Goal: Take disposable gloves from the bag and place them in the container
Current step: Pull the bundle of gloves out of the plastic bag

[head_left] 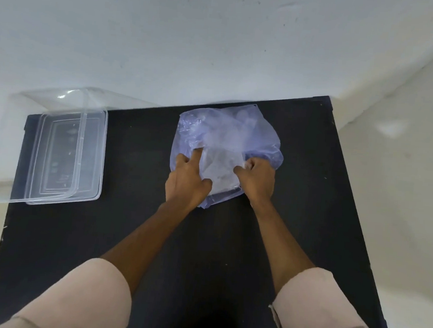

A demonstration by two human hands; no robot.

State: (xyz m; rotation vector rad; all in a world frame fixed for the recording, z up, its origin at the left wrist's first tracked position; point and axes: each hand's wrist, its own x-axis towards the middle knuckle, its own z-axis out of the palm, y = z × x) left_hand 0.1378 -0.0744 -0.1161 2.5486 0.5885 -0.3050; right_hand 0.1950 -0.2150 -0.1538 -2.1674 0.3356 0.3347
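A thin bluish-purple plastic bag [228,128] lies on the black table [132,235] toward the far right. Clear disposable gloves [221,167] show as a pale crumpled wad at the bag's near mouth. My left hand [187,181] rests on the bag's left side, index finger stretched forward, pressing the plastic down. My right hand [257,178] is closed at the right side of the opening, pinching bag plastic and perhaps glove film; I cannot tell which layer. The clear rectangular container [43,150] stands at the table's far left corner, apart from both hands.
The container's clear lid [92,151] lies under or beside it, partly overlapping. A white wall runs along the table's far edge. The table's right edge drops to a pale floor. My rolled light sleeves fill the lower frame.
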